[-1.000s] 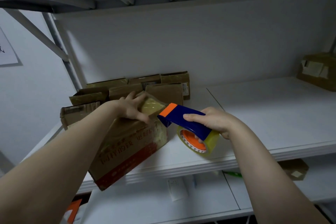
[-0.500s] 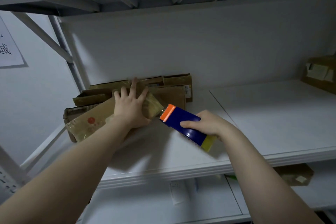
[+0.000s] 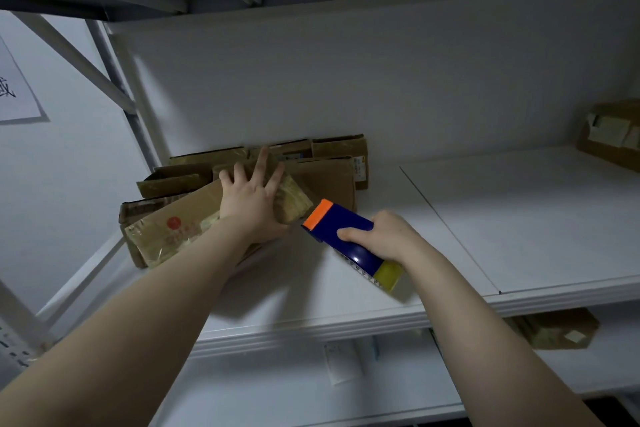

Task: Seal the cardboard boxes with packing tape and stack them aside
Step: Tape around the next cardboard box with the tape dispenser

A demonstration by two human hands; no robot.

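Left hand [image 3: 254,199], fingers spread flat, presses the box [image 3: 180,229] at 10 o'clock: seat it squarely. Right hand [image 3: 386,236] grips the tape dispenser [image 3: 330,220]; hold it clear.

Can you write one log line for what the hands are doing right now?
left hand: flat on taped box | right hand: holding tape dispenser | taped box: against other boxes, on shelf

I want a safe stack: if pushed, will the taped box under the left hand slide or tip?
The taped box leans on other boxes, so it may tip. Its glossy tape probably slides easily. One flat left hand presses it, so it seems light.
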